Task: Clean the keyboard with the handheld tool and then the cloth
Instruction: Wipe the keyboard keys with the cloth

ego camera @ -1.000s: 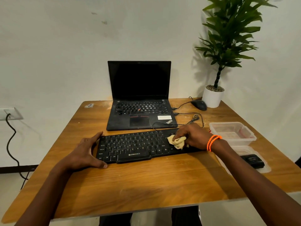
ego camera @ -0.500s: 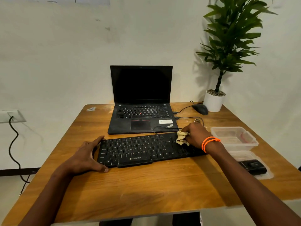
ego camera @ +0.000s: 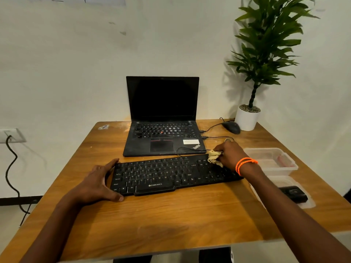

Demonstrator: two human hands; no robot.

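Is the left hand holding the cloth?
No, the right hand grips the cloth; the left hand holds the keyboard's end.

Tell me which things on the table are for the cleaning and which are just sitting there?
For the cleaning: keyboard, cloth gripped by the right hand, left hand steadying the keyboard's end.

Just sitting there: laptop, mouse, potted plant, clear tub.
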